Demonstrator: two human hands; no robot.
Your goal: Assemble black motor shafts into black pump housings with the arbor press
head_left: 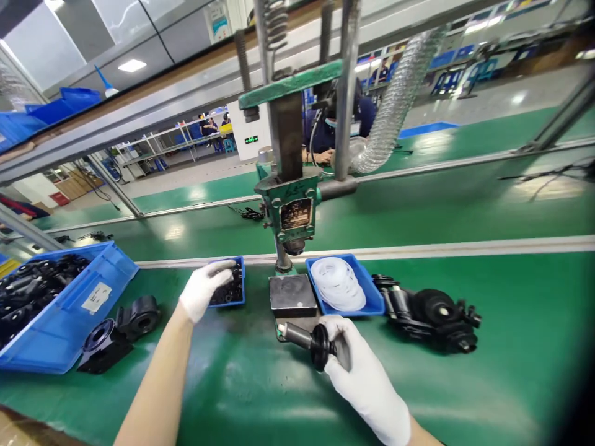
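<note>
My left hand (207,290), in a white glove, hovers at the left side of a small blue tray (243,282) with small black parts (235,288) in it. Its fingers are stretched out over the tray, and nothing shows between them. My right hand (360,371), also gloved in white, is closed around a black shaft-like part (302,337) with a ribbed round flange and a light-coloured tip. The part lies tilted in the air, tip to the left, just in front of the press's dark metal block (292,296). The fingers cover its rear end.
A green hand press (292,210) rises behind the block. White plastic rings (337,285) fill a blue tray (379,305); black assemblies (432,316) lie right of it. At left are a large blue bin (60,334) of black parts and loose black pieces (139,316). A person (362,114) sits opposite.
</note>
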